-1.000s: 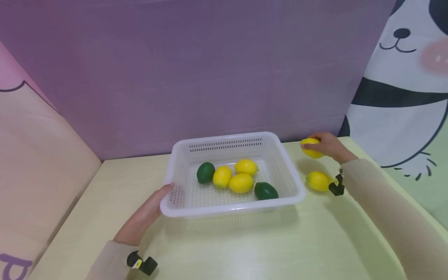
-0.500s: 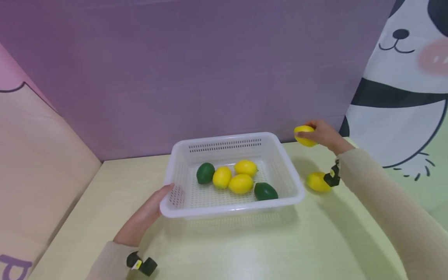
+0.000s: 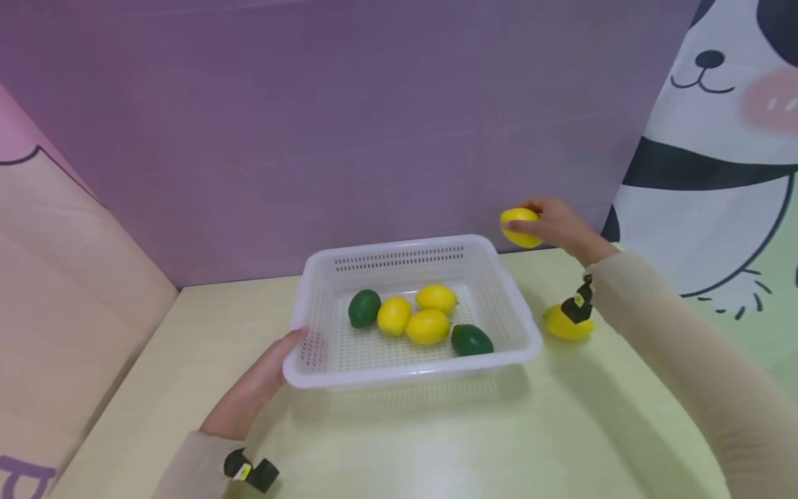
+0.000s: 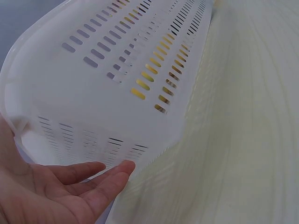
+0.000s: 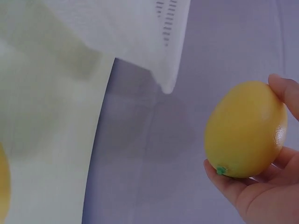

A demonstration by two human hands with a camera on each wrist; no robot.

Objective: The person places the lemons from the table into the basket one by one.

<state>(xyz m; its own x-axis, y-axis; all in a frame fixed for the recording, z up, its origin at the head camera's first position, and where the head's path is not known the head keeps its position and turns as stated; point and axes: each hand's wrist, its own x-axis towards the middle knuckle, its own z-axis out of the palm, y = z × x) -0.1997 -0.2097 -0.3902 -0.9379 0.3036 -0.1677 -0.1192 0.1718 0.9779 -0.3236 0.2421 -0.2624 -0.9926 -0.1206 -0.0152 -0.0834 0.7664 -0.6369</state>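
Note:
In the head view a white plastic basket (image 3: 411, 374) with slotted walls contains three lemons (image 3: 427, 327) and two dark green oval fruits (image 3: 364, 308). My left hand (image 3: 264, 378) holds the basket at its left end, thumb at the rim. The left wrist view shows the fingers (image 4: 100, 189) of that hand against the outer wall, low down. My right hand (image 3: 564, 227) grips another lemon (image 3: 520, 227) above the table, up and right of the basket's back right corner. In the right wrist view this lemon (image 5: 245, 130) sits between thumb and fingers, its green tip showing.
One more lemon (image 3: 569, 324) lies on the pale table (image 3: 411, 443) right of the basket, partly covered by the right wrist's camera. A purple cloth wall (image 3: 374, 138) rises behind the table. A panda-print panel (image 3: 717, 229) stands at the right.
My right hand has lifted the lemon and carried it left, toward the basket's back right corner. The left hand and the basket stay where they were.

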